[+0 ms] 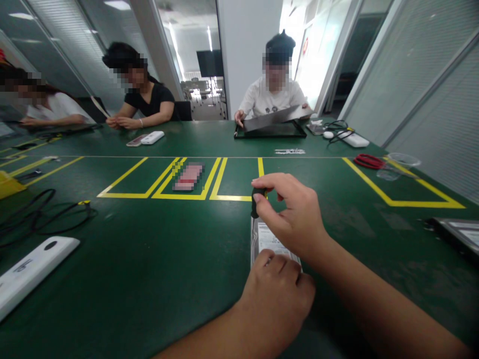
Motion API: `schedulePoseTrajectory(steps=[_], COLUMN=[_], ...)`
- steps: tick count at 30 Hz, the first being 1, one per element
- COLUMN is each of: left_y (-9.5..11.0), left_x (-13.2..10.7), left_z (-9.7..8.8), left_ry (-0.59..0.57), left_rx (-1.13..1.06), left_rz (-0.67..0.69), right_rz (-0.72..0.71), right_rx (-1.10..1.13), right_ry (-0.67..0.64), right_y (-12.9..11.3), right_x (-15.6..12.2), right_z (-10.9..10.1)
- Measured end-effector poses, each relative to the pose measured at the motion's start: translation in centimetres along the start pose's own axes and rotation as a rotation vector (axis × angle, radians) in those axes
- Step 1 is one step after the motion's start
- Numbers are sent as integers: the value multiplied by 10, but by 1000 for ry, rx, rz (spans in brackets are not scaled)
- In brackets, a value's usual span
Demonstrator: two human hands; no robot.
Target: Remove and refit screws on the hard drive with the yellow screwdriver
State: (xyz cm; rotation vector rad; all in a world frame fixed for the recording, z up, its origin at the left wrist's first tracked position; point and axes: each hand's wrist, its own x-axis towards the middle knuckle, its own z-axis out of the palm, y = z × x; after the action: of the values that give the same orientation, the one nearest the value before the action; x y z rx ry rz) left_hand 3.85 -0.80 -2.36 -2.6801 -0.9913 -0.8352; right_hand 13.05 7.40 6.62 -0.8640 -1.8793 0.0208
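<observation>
A hard drive (269, 236) with a silver rim and white label lies on the green table in front of me. My right hand (294, 212) pinches the black handle of a screwdriver (255, 204), held upright. Its thin shaft runs down to the drive's far left edge; whether the tip sits in a screw is too small to tell. Across the near end of the drive, my left hand (279, 294) is curled, gripping it with the fingertips hidden. Both hands cover much of the label.
Yellow tape (179, 196) marks boxes on the table. To the left lie a white power bank (35, 271) and black cables (41, 214). At right are another drive (458, 234), a red cable (368, 161) and a clear plastic container (402, 160). Across the table a person (275, 94) holds a panel.
</observation>
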Motion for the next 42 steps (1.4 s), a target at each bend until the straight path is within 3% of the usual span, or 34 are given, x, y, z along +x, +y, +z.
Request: schedulePoseTrajectory(steps=[16, 22, 42], left_y=[0, 0, -1], left_x=[1, 0, 0], left_z=[-3, -1, -2], left_ry=[-25, -32, -10], left_rx=[2, 1, -8], left_rz=[-3, -5, 5], right_rz=[-10, -75, -25], right_rx=[53, 80, 32], right_ry=[-53, -53, -31], right_y=[2, 1, 3], right_x=[0, -1, -1], right_z=[0, 0, -1])
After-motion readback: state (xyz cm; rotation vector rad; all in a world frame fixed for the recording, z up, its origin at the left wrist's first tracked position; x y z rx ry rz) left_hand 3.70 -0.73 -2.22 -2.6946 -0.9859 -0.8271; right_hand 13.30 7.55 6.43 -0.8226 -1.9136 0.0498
